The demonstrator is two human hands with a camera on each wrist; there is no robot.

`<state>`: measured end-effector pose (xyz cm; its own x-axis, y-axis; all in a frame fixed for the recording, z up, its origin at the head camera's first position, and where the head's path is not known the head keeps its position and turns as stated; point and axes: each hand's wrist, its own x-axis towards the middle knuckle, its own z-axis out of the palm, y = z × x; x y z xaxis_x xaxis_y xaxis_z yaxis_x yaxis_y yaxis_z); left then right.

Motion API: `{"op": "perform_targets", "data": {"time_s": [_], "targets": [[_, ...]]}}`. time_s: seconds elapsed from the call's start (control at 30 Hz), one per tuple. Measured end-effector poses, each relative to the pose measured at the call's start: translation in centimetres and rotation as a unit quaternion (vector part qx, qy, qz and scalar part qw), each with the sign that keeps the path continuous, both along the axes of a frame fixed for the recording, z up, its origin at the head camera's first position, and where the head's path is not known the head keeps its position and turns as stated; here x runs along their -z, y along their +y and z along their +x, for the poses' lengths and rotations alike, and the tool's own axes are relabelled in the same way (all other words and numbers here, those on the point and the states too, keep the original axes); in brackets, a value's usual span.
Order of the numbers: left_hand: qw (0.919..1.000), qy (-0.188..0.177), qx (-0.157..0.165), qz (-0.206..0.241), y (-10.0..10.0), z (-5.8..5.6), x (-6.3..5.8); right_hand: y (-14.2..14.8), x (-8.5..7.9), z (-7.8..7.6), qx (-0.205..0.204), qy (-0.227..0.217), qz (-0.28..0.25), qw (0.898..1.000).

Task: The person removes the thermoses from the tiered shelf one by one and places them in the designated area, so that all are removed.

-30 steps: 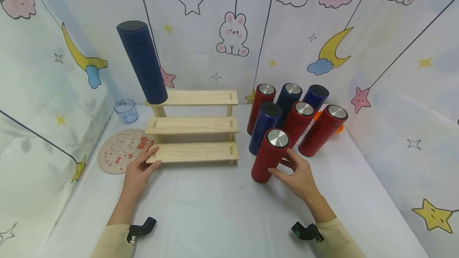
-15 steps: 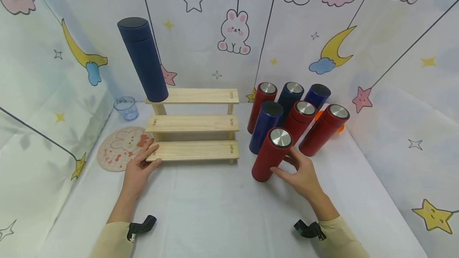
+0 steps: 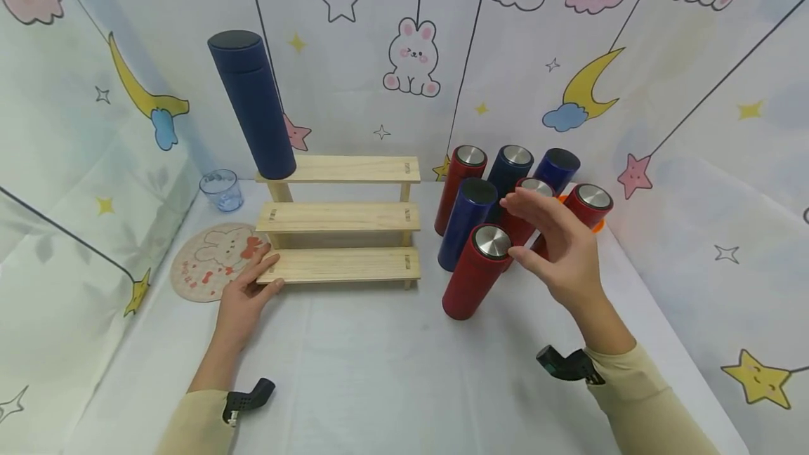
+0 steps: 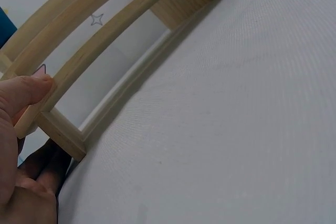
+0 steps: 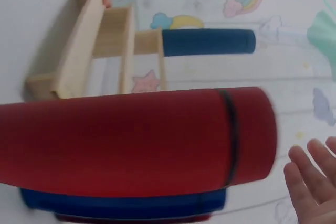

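Note:
My left hand grips the left end of a three-tier wooden display shelf at its lowest tier. In the left wrist view the thumb lies on the front edge, other fingers behind the end. My right hand is raised with fingers spread, beside the silver lid of the front red thermos, holding nothing. In the right wrist view its fingers point up past the lid of that red thermos. A tall navy thermos stands on the top tier's left end.
Behind the front red thermos cluster several more, including a blue one and a red one. Something orange shows behind them. Left of the shelf are a clear blue glass and a round bunny-print mat.
My right hand has let go of the front red thermos and moved up and to the right, opening. The thermos stays in place, and my left hand keeps its grip on the shelf.

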<state>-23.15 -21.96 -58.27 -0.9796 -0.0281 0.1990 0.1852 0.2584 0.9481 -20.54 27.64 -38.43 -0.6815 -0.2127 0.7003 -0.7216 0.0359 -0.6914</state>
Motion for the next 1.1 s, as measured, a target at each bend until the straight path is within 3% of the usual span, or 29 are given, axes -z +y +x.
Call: {"op": "perform_targets", "data": {"time_s": [0.23, 0.53, 0.8, 1.1], "targets": [[1.0, -0.002, -0.001, 0.001, 0.1, 0.1, -0.2, -1.8, -5.8, -1.5, -0.027, 0.008, 0.06, 0.998], [1.0, 0.003, 0.0, -0.001, 0.0, 0.3, -0.3, -6.9, -11.5, -4.6, -0.007, -0.018, 0.137, 0.99], [0.9999, 0.004, 0.012, 0.009, 0.6, 0.0, 0.3, -11.5, -13.5, -8.0, -0.02, -0.034, 0.17, 0.985], [0.9994, 0.011, -0.001, -0.032, 0.1, 0.4, 0.0, -16.0, -14.1, -11.3, -0.015, -0.069, 0.167, 0.983]]}}
